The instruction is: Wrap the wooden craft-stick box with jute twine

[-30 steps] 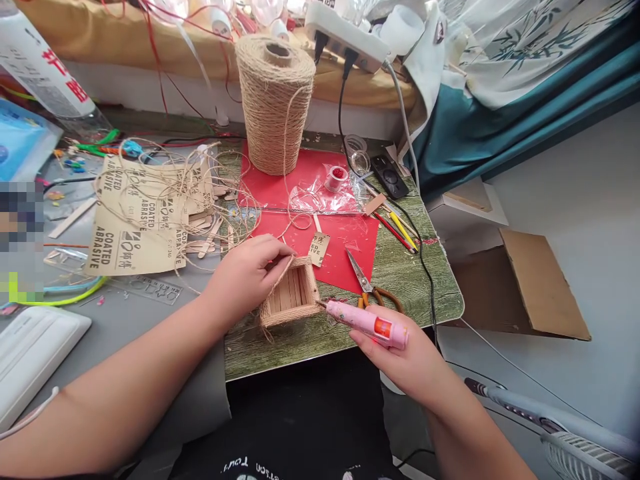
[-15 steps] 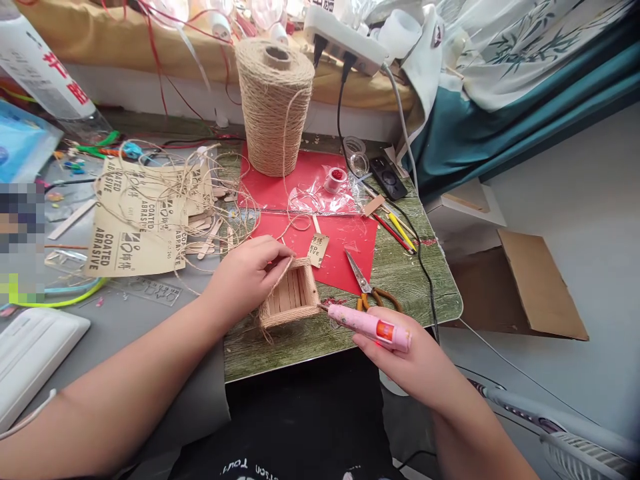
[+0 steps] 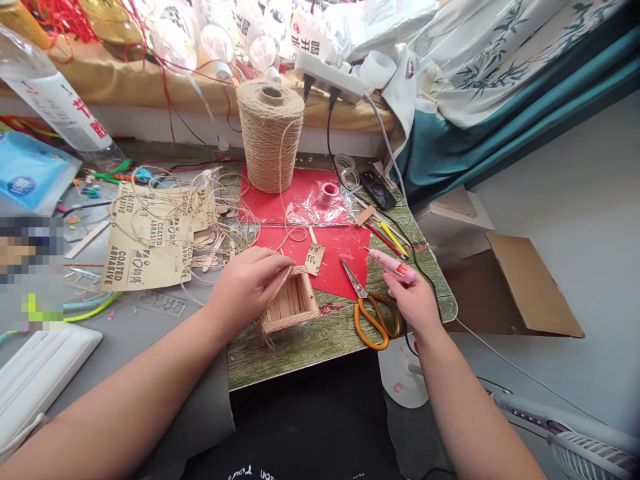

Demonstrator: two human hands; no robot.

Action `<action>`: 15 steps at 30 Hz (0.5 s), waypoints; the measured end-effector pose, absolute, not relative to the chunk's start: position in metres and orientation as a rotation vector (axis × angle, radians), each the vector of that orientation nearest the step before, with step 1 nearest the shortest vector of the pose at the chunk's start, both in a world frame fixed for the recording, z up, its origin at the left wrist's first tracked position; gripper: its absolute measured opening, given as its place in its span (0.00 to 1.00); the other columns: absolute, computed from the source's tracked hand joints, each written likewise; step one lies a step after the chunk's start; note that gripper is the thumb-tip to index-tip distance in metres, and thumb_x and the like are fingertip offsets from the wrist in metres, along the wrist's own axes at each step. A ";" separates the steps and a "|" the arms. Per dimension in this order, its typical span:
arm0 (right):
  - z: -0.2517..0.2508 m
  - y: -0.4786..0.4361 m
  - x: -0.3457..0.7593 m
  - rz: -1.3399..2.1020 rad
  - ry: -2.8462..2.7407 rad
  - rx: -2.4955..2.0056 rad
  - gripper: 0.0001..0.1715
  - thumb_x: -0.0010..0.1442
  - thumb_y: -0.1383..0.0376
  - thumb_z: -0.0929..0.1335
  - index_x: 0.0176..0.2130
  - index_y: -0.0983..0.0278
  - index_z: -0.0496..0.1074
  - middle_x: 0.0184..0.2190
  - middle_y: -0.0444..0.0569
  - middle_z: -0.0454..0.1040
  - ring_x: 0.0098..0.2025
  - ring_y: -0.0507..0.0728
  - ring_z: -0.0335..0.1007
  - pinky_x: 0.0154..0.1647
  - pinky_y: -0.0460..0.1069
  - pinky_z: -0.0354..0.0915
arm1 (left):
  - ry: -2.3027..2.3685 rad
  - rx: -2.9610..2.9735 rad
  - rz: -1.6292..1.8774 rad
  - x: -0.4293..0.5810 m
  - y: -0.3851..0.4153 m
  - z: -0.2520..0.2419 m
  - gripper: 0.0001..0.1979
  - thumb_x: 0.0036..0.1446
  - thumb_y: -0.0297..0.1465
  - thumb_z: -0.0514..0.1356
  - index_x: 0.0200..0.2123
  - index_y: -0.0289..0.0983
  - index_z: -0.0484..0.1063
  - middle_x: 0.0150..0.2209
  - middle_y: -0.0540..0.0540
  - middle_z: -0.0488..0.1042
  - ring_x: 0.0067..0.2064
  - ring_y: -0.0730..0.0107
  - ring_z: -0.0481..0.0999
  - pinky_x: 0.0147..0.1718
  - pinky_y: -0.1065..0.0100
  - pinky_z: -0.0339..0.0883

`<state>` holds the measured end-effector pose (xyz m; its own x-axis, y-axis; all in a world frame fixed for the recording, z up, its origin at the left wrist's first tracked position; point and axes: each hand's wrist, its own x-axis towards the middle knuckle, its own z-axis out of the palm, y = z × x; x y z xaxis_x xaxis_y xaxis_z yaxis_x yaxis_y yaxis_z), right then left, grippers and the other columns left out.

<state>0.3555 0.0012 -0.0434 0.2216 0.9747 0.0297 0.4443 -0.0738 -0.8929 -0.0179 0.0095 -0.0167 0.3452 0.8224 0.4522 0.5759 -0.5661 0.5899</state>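
Observation:
A small box of wooden sticks (image 3: pixel 293 300), its rim wound with twine, rests tilted on the green wood-patterned board. My left hand (image 3: pixel 250 283) is closed at its upper left corner, pinching the twine against the rim. In my right hand (image 3: pixel 419 303) is a pink hot glue gun (image 3: pixel 395 267), held apart from the box with its nozzle up and to the left. Orange-handled scissors (image 3: pixel 371 333) lie between the box and my right hand. Behind the box stands a large spool of twine (image 3: pixel 273 147), with a strand trailing down from it.
Sandpaper sheets (image 3: pixel 145 247) under tangled twine, and wooden sticks, lie left. Red paper (image 3: pixel 270 237), a small reel (image 3: pixel 328 194), pens (image 3: pixel 393 237) and a black phone (image 3: pixel 377 190) are behind. A power strip (image 3: pixel 330 79) and its cables run at back right. An open cardboard box (image 3: pixel 530 287) stands right.
My right hand has drawn the glue gun away from the box's right corner, up and to the right, uncovering the scissors' handles. My left hand keeps its grip; the view has shifted slightly.

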 end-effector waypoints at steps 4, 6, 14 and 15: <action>-0.066 0.012 0.354 0.768 -1.317 -1.677 0.32 0.59 0.46 0.74 0.52 0.66 0.78 0.42 0.56 0.83 0.44 0.63 0.79 0.50 0.58 0.73 | 1.137 2.207 1.316 -0.018 0.001 -0.014 0.09 0.68 0.26 0.61 0.49 0.41 0.76 0.42 0.46 0.82 0.43 0.67 0.80 0.45 0.62 0.72; -0.069 0.013 0.356 0.764 -1.347 -1.663 0.31 0.59 0.47 0.74 0.52 0.66 0.78 0.48 0.58 0.83 0.50 0.65 0.78 0.57 0.60 0.70 | 1.059 2.126 1.485 -0.020 -0.004 -0.013 0.11 0.67 0.24 0.61 0.50 0.42 0.75 0.39 0.47 0.81 0.39 0.69 0.79 0.42 0.64 0.72; -0.017 -0.041 0.326 0.291 -1.185 -1.492 0.18 0.63 0.54 0.74 0.48 0.61 0.76 0.46 0.53 0.76 0.48 0.61 0.74 0.53 0.58 0.70 | 0.433 2.729 1.530 -0.016 -0.024 0.024 0.04 0.65 0.28 0.63 0.39 0.43 0.78 0.31 0.50 0.81 0.31 0.69 0.78 0.29 0.64 0.73; -0.008 -0.056 0.312 0.460 -1.174 -1.459 0.14 0.66 0.54 0.72 0.44 0.61 0.77 0.40 0.50 0.76 0.42 0.58 0.74 0.48 0.55 0.71 | 0.366 2.811 1.507 -0.012 -0.028 0.028 0.04 0.64 0.29 0.65 0.36 0.43 0.79 0.32 0.51 0.82 0.31 0.70 0.78 0.28 0.65 0.73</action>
<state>0.3115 -0.0555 -0.0079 0.4233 0.8451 0.3265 0.3984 0.1501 -0.9049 -0.0123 -0.0277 0.0281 0.5340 0.1673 0.8288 0.2313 -0.9717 0.0472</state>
